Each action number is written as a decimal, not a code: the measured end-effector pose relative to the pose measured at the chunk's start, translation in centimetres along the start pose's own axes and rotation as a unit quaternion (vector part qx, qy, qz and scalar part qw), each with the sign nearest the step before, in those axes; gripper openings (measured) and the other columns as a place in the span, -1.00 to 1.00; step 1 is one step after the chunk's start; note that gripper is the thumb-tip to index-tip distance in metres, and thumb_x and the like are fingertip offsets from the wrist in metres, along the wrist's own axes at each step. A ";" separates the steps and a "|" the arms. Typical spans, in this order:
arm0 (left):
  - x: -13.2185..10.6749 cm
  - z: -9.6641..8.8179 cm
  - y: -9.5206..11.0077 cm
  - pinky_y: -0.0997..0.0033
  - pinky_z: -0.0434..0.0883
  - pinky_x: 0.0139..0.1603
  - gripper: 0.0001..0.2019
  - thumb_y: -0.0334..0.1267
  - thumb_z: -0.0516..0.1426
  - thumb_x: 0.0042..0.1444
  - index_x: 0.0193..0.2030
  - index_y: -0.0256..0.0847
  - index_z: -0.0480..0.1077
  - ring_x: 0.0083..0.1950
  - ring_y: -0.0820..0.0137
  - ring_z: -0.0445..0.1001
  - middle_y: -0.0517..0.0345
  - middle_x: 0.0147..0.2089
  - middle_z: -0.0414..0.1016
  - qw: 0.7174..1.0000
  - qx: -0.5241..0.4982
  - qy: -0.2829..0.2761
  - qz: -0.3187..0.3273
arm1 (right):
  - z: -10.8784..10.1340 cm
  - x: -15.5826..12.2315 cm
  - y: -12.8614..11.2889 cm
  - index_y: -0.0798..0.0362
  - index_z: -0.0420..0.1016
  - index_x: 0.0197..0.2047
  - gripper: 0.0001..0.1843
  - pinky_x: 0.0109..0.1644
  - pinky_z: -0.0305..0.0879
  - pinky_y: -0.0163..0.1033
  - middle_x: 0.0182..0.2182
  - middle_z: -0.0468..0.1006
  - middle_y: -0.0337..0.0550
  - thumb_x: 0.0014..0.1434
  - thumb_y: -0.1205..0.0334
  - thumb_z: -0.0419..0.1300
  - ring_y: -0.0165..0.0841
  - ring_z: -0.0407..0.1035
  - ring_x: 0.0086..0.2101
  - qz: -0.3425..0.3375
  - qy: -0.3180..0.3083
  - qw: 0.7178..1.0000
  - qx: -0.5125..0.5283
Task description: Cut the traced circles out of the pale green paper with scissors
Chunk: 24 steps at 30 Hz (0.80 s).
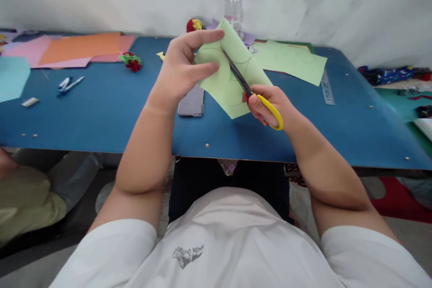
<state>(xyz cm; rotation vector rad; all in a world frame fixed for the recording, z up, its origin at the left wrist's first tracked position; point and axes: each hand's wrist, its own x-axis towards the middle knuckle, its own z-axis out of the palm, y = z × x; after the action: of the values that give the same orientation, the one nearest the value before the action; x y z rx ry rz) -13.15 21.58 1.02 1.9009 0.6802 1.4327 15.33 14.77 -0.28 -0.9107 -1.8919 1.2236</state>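
A sheet of light green paper (236,94) with curved pencil lines is held up above the blue table. My left hand (182,63) grips its far left part, with thumb and fingers at the curled edge. In my right hand (265,105) is a pair of scissors (275,114) with a yellow handle. The dark blades lie across the paper, pointing up and left toward my left fingertips, along a drawn curve. Whether the blades are fully closed is hard to make out. Beneath the paper, a phone (191,104) lies on the table, partly covered from view.
A plastic bottle (234,0) stands by the wall. More green paper (293,60) and a clear ruler (326,87) lie right; orange paper (81,49), pens (70,84), an eraser (30,102) and a red-green craft piece (131,61) left. A person (30,202) sits at left.
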 end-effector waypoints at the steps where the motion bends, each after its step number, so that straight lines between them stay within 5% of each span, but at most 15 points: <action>1: 0.0 0.0 0.1 -0.02 0.79 0.20 -0.38 -0.19 0.52 0.05 0.30 -0.03 0.70 0.28 -0.03 0.75 0.09 0.29 0.77 1.000 -0.003 0.003 -0.010 | 0.0 0.0 0.1 -0.06 0.30 -0.32 -0.14 -0.68 0.04 -0.24 -0.62 0.15 -0.40 0.12 -0.74 0.41 -0.46 0.11 -0.67 -0.001 -0.001 1.000 0.002; 14: 0.0 0.6 1.5 -0.26 0.75 0.30 -0.45 -0.31 0.56 -0.07 0.14 -0.05 0.74 0.26 -0.16 0.72 0.06 0.21 0.78 0.995 -0.056 0.033 -0.071 | 0.1 0.1 0.4 -0.06 0.32 -0.34 -0.15 -0.71 0.04 -0.26 -0.64 0.19 -0.39 0.15 -0.72 0.41 -0.47 0.12 -0.69 -0.006 -0.002 1.000 0.009; 20: -0.2 1.1 1.9 -0.13 0.79 0.26 -0.46 -0.29 0.53 -0.09 0.12 0.04 0.76 0.24 -0.06 0.72 0.23 0.18 0.82 0.995 -0.058 0.034 -0.076 | 0.1 0.0 0.5 -0.08 0.24 -0.35 -0.14 -0.70 0.04 -0.25 -0.65 0.23 -0.37 0.19 -0.75 0.33 -0.46 0.15 -0.71 -0.010 -0.006 1.000 -0.012; 24: -0.4 1.4 2.2 -0.17 0.76 0.34 -0.44 -0.30 0.53 -0.06 0.16 -0.01 0.75 0.30 -0.10 0.72 0.17 0.22 0.81 0.995 -0.054 0.026 -0.073 | 0.2 -0.1 0.4 -0.08 0.26 -0.32 -0.17 -0.66 0.07 -0.24 -0.65 0.24 -0.39 0.27 -0.72 0.29 -0.47 0.12 -0.70 -0.025 -0.023 0.999 0.000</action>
<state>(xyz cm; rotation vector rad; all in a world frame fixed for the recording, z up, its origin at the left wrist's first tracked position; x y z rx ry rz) -11.90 19.63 2.18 1.7001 0.7351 1.4007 15.34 14.73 -0.77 -0.8367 -1.9391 1.2237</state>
